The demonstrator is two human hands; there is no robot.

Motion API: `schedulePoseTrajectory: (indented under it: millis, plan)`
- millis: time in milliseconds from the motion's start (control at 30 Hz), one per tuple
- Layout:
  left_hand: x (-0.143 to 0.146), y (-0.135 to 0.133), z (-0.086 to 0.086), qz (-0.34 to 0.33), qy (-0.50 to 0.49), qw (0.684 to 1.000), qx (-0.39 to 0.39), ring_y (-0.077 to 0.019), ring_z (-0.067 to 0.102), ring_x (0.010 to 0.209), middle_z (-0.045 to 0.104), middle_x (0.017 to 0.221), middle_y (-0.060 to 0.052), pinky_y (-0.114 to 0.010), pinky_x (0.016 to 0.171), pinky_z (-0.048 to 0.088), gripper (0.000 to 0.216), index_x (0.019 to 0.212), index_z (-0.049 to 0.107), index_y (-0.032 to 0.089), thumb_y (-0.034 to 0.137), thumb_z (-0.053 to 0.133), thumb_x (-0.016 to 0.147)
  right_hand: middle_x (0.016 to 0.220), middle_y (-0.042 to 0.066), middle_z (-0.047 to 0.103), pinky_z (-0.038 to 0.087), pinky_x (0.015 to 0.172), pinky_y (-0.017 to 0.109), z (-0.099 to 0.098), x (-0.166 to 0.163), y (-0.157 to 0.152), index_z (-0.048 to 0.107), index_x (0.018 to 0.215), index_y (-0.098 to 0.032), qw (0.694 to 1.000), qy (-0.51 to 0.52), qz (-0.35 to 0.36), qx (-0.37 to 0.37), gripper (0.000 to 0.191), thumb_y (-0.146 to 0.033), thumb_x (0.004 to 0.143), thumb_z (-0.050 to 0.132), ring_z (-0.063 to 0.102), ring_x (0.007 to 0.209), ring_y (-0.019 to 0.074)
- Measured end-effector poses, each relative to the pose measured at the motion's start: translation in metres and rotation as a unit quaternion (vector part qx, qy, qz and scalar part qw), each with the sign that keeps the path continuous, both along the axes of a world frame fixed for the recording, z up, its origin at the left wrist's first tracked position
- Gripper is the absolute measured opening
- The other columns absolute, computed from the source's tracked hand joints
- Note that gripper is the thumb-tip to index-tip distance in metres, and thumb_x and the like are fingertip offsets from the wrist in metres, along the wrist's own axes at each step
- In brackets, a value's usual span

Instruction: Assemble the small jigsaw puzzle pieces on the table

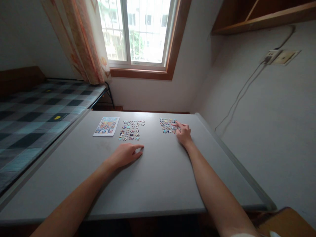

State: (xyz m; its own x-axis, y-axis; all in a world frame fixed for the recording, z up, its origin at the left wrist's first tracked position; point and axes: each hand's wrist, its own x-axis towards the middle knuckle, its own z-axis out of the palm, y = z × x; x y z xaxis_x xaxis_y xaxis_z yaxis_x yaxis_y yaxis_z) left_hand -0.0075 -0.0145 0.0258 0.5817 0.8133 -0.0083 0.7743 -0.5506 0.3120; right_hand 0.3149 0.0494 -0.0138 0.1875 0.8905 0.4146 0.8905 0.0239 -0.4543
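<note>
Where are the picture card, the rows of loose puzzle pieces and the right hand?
picture card (106,126), head view, middle of its printed face.
rows of loose puzzle pieces (130,130), head view, centre of the group.
right hand (184,134), head view, back of the hand.

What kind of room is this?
Most likely a bedroom, maybe a dorm room. A bed with a checked cover stands right beside the grey table, a curtained window is behind it, and jigsaw pieces are spread on the table.
</note>
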Motion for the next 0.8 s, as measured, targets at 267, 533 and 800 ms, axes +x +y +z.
schedulePoseTrajectory:
  millis: [267, 533, 800]
  plan:
    - [0.000, 0.000, 0.000, 0.000, -0.004, 1.000, 0.005, -0.0128, 0.055, 0.061, 0.065, 0.069, 0.000, -0.023, 0.060, 0.036, 0.039, 0.119, 0.061, 0.029, 0.044, 0.044, 0.087, 0.115, 0.006, 0.064, 0.030, 0.094, 0.040, -0.006, -0.002, 0.005, 0.038, 0.139, -0.017, 1.000, -0.024, 0.003, 0.000, 0.067, -0.012, 0.073, 0.041, 0.039, 0.112, 0.0273]
    - [-0.001, 0.001, -0.001, 0.000, -0.008, 1.000, 0.000, -0.0128, 0.055, 0.060, 0.065, 0.067, 0.000, -0.023, 0.059, 0.036, 0.039, 0.119, 0.061, 0.030, 0.044, 0.044, 0.087, 0.118, 0.005, 0.063, 0.029, 0.097, 0.044, -0.006, -0.008, 0.007, 0.032, 0.142, -0.021, 0.998, -0.057, 0.029, -0.026, 0.066, -0.021, 0.078, 0.042, 0.038, 0.114, 0.0274]
    - [0.000, 0.001, -0.001, 0.005, -0.006, 1.000, -0.004, -0.0134, 0.056, 0.062, 0.065, 0.068, 0.000, -0.023, 0.061, 0.037, 0.040, 0.118, 0.061, 0.029, 0.045, 0.044, 0.086, 0.121, 0.007, 0.060, 0.029, 0.097, 0.046, 0.001, -0.008, 0.020, 0.030, 0.143, -0.021, 0.999, -0.039, 0.011, -0.026, 0.065, -0.024, 0.079, 0.039, 0.039, 0.115, 0.0293]
